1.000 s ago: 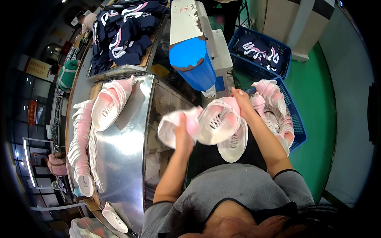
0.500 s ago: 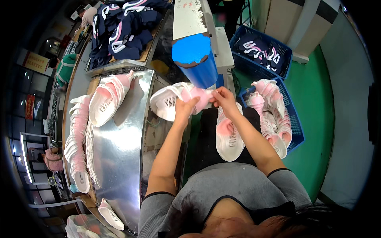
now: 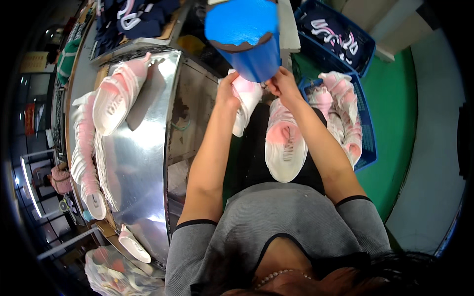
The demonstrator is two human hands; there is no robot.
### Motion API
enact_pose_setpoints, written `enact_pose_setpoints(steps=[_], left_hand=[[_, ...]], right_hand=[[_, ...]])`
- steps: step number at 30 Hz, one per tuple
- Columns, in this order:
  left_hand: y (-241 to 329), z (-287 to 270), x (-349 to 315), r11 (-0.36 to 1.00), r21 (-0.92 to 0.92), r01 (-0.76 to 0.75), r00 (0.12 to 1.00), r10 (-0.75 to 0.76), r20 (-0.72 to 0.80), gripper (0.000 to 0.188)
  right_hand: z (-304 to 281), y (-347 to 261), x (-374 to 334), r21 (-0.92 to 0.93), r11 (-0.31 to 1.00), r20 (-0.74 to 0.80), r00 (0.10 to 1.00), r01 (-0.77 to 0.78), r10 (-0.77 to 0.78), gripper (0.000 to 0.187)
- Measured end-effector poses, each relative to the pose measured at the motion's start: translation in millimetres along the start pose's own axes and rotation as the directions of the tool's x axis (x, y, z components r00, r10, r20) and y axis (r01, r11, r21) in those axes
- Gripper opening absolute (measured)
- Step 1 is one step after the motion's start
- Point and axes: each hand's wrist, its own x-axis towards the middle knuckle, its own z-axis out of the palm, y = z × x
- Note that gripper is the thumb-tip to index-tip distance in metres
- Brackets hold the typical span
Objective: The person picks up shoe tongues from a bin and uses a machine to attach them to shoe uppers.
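The left hand (image 3: 228, 92) has its thumb and fingers clamped on a pink-and-white shoe upper (image 3: 243, 111), which hangs tilted, toe down, just below a blue cylinder (image 3: 254, 61) on the machine. The right hand (image 3: 285, 85) is at the other side of that upper, fingertips drawn in close to its edge; with the cylinder so near, I can't tell whether they grip it. A second upper (image 3: 286, 155) lies on the dark trousers (image 3: 252, 163) between the forearms. To the right, a blue basket (image 3: 369, 118) holds stacked uppers (image 3: 351, 133). To the left, a shiny metal table (image 3: 140, 172) carries a long nested row of uppers (image 3: 85, 143) beside white cords (image 3: 102, 167)
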Motion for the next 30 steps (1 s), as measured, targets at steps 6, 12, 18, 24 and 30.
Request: enact_pose_setpoints(steps=[6, 12, 18, 24, 30], left_hand=[[37, 39, -176, 0.819, 0.343, -0.461, 0.869, 0.494, -0.013, 0.044], [170, 5, -256, 0.246, 0.699, -0.672, 0.291, 0.955, -0.056, 0.043], [297, -180, -114, 0.272, 0.904, -0.329, 0.241, 0.950, -0.198, 0.026], [260, -184, -49, 0.486, 0.447, -0.751, 0.478, 0.867, -0.141, 0.027], [224, -144, -94, 0.431, 0.488, -0.759, 0.490, 0.872, -0.008, 0.045]], right_hand=[[-102, 46, -35, -0.950, -0.162, 0.280, 0.958, 0.268, -0.055, 0.058], [-129, 104, -34, -0.924, -0.373, 0.118, 0.990, 0.082, -0.075, 0.072], [-79, 72, -41, -0.890, -0.444, 0.046, 0.991, 0.099, 0.129, 0.075], [-128, 91, -56, -0.867, -0.303, 0.439, 0.894, 0.395, -0.089, 0.055], [-122, 69, -111, -0.960, 0.002, 0.264, 0.909, 0.280, -0.322, 0.054]])
